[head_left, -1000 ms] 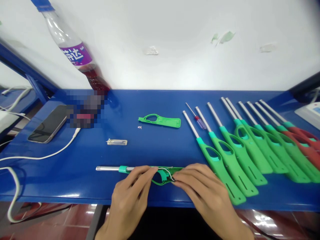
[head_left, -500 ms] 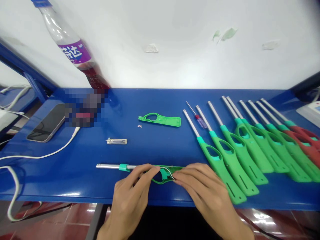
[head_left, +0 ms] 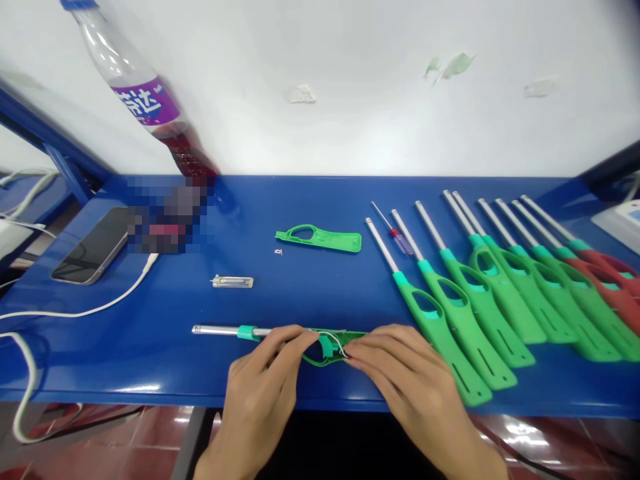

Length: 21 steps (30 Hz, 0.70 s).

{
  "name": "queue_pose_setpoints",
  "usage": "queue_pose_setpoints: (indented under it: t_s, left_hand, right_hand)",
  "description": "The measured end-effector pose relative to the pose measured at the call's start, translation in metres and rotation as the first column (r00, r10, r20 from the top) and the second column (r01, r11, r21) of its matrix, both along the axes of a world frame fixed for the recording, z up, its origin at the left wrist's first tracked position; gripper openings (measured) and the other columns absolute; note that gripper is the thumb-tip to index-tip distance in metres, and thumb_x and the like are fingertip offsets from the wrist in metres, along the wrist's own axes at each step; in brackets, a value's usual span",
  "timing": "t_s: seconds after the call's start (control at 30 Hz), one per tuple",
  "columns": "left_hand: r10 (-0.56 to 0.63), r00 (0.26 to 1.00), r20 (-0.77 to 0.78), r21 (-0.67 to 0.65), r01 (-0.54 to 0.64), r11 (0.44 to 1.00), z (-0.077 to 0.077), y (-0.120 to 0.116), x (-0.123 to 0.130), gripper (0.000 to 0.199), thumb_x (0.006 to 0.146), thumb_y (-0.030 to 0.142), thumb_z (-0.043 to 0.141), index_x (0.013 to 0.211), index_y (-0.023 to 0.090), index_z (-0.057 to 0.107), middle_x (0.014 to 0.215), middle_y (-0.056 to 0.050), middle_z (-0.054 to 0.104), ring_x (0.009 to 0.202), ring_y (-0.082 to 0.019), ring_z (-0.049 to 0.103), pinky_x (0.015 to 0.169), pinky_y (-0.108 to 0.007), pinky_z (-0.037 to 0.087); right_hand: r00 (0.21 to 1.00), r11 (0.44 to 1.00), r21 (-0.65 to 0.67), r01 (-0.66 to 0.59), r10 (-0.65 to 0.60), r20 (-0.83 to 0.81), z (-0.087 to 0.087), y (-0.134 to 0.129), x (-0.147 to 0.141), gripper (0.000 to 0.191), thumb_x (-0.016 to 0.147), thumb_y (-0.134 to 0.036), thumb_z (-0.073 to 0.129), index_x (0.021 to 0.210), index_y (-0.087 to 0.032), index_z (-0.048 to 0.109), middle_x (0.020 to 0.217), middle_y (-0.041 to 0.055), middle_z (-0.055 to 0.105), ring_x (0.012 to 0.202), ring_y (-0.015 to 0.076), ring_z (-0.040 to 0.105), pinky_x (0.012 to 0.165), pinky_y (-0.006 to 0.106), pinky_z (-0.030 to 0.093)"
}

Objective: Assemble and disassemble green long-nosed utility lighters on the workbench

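An opened green lighter (head_left: 327,347) lies near the table's front edge, its metal tube pointing left and a white wire showing inside. My left hand (head_left: 267,393) is closed round its neck, fingertips by the trigger opening. My right hand (head_left: 413,383) is closed on its handle end, the fingertips pinched beside the wire; whatever small part they press is hidden. Farther back lies the other green handle half (head_left: 325,239), hollow side up, with a tiny metal piece (head_left: 278,252) beside it. A clear fuel cartridge (head_left: 233,283) rests to the left.
Several green and red lighters (head_left: 453,340) lie in a row on the right of the blue table (head_left: 310,293), beside a small screwdriver (head_left: 400,241). On the left are a phone (head_left: 95,245), a white cable (head_left: 103,308) and a soda bottle (head_left: 150,103) near the wall.
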<state>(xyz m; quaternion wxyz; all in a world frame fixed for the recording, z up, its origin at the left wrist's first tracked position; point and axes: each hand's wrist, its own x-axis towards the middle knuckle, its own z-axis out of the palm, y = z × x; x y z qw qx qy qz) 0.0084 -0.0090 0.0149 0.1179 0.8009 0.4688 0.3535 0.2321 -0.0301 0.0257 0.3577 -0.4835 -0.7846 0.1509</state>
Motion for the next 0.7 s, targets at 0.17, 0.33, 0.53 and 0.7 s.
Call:
queue_pose_setpoints:
  t_s: [0.17, 0.33, 0.53, 0.7]
  left_hand:
    - [-0.013, 0.999, -0.049, 0.026, 0.014, 1.0, 0.0007, 0.0001, -0.0007, 0.032, 0.102, 0.0, 0.054, 0.12, 0.021, 0.07, 0.108, -0.003, 0.072, 0.084, -0.01, 0.072, 0.065, -0.018, 0.054]
    - [-0.031, 0.995, -0.091, 0.055, 0.036, 0.998, 0.0022, -0.0006, -0.0024, 0.034, 0.102, 0.0, 0.053, 0.12, 0.022, 0.071, 0.11, -0.004, 0.069, 0.076, -0.008, 0.068, 0.059, -0.019, 0.051]
    - [-0.067, 0.996, -0.052, 0.018, 0.068, 0.998, 0.0059, -0.0036, -0.0008, 0.025, 0.101, 0.013, 0.062, 0.125, 0.017, 0.068, 0.118, -0.009, 0.066, 0.075, -0.009, 0.066, 0.067, -0.023, 0.058]
    - [-0.053, 0.996, -0.07, 0.043, 0.056, 0.998, 0.0048, -0.0024, 0.0006, 0.02, 0.102, 0.019, 0.064, 0.122, 0.018, 0.069, 0.115, -0.008, 0.066, 0.079, -0.011, 0.068, 0.066, -0.023, 0.058]
  right_hand:
    - [1.0, 1.0, -0.002, 0.0, 0.0, -0.005, -0.0022, 0.0001, -0.0001, 0.018, 0.099, -0.01, 0.064, 0.113, -0.021, 0.068, 0.106, -0.0018, 0.074, 0.1, 0.0138, 0.062, 0.094, 0.032, 0.049]
    - [1.0, 1.0, 0.016, 0.012, -0.012, -0.014, -0.0033, 0.0001, -0.0006, 0.017, 0.099, -0.01, 0.065, 0.113, -0.019, 0.067, 0.109, -0.0015, 0.072, 0.103, 0.0127, 0.061, 0.098, 0.031, 0.049]
    - [1.0, 1.0, 0.009, 0.012, -0.012, 0.002, 0.0, 0.0011, -0.0004, 0.016, 0.1, -0.01, 0.064, 0.111, -0.02, 0.069, 0.108, -0.0012, 0.071, 0.099, 0.0128, 0.06, 0.091, 0.031, 0.049]
    - [1.0, 1.0, -0.002, 0.02, -0.02, 0.02, 0.0015, 0.0003, -0.0014, 0.018, 0.1, -0.008, 0.061, 0.112, -0.02, 0.069, 0.109, -0.0009, 0.07, 0.099, 0.0126, 0.059, 0.091, 0.03, 0.048]
